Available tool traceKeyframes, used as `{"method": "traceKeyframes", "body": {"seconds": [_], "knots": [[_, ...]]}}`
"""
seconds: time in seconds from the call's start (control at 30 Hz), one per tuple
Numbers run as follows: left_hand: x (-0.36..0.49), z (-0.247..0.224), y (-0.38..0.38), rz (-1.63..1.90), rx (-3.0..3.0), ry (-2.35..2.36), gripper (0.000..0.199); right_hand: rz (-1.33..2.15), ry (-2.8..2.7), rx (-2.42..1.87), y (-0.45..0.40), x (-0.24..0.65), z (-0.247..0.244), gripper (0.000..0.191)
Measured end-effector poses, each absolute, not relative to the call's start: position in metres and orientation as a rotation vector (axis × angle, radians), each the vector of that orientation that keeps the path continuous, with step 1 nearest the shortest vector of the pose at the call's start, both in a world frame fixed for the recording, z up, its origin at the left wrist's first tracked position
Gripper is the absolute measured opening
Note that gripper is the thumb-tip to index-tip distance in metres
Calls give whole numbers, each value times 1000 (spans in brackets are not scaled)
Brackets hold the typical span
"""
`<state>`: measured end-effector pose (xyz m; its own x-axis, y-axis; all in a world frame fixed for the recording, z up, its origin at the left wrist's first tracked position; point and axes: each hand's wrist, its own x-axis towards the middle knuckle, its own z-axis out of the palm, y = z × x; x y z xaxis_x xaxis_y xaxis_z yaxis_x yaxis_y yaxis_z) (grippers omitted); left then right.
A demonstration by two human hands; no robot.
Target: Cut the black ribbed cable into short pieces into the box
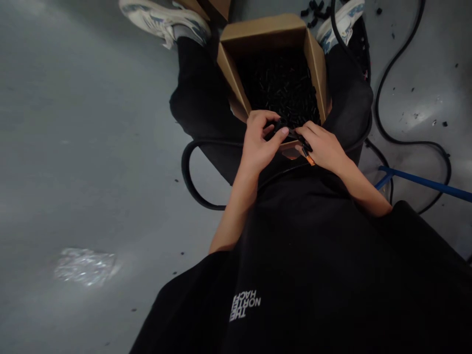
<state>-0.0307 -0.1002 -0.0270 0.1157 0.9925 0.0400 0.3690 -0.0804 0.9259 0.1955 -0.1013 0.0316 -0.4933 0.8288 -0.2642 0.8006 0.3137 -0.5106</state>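
Note:
My left hand [260, 140] is curled over the near edge of a cardboard box [224, 61], thumb and fingers closed around a dark piece, apparently the black hose [188, 172]. Beside it, my right hand [324, 147] grips a hand tool [309, 157] with a black and orange handle. The tool's front end points at the left fingertips and is mostly hidden, so its exact kind does not show. Many short black tube pieces [280, 83] fill the box, which stands between my legs.
More black pieces [315, 10] lie scattered on the grey floor. Long black hose [379, 108] loops on the right, near a blue metal bar [431, 184]. A crumpled clear plastic sheet [85, 266] lies at the lower left. White shoes [162, 22] flank the box.

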Motion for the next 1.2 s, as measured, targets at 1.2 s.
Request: {"method": "traceKeyframes", "body": {"seconds": [1.2], "knots": [[-23,0,-119,464,1941,1659,19,1263,-2234,-1500,-99,190,12,40]]}}
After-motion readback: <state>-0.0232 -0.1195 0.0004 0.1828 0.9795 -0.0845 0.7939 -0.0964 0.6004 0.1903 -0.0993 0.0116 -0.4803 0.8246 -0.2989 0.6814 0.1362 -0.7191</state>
